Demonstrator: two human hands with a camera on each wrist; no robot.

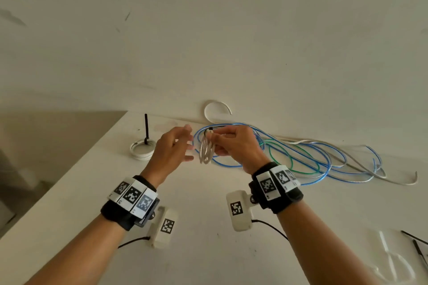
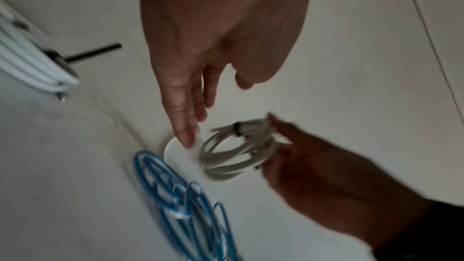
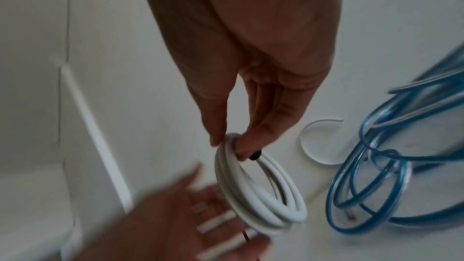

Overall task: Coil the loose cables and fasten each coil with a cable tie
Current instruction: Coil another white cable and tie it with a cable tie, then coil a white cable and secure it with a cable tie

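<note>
My right hand (image 1: 217, 137) (image 3: 229, 144) pinches the top of a small white cable coil (image 1: 206, 150) (image 2: 233, 156) (image 3: 258, 192), held upright above the table with a black cable tie (image 1: 212, 131) (image 2: 237, 127) round it. Just left of the coil, my left hand (image 1: 185, 143) (image 2: 198, 106) (image 3: 200, 225) is spread open and does not touch it. Behind the left hand, a tied white coil (image 1: 141, 149) (image 2: 32, 62) lies flat with its black tie tail (image 1: 146, 127) standing up. Loose blue cable (image 1: 312, 157) (image 2: 180, 201) (image 3: 376, 176), a green cable (image 1: 289, 159) and a grey cable (image 1: 370, 169) sprawl to the right.
A curl of white cable (image 1: 216, 109) (image 3: 319, 142) rests against the wall at the table's back edge. Spare black cable ties (image 1: 416, 245) and a white one (image 1: 389, 254) lie at the front right. The table's left edge (image 1: 69, 169) drops off diagonally.
</note>
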